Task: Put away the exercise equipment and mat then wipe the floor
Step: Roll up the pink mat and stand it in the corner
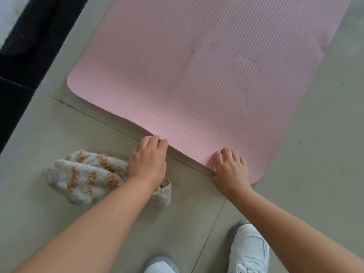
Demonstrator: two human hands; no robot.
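A pink ribbed exercise mat [197, 75] lies flat on the grey tiled floor and fills most of the view. My left hand [148, 158] grips the mat's near edge, fingers curled over it. My right hand [229, 170] holds the same edge further right, near the rounded corner, fingers on top of the mat and thumb at its rim. A crumpled white towel with orange stripes [86, 178] lies on the floor just left of my left hand, partly under my wrist.
My white shoes [249, 251] stand on the floor [315, 174] at the bottom, close to the mat's near edge. A dark strip [29, 56] runs along the upper left. Bare tiles lie to the right of the mat.
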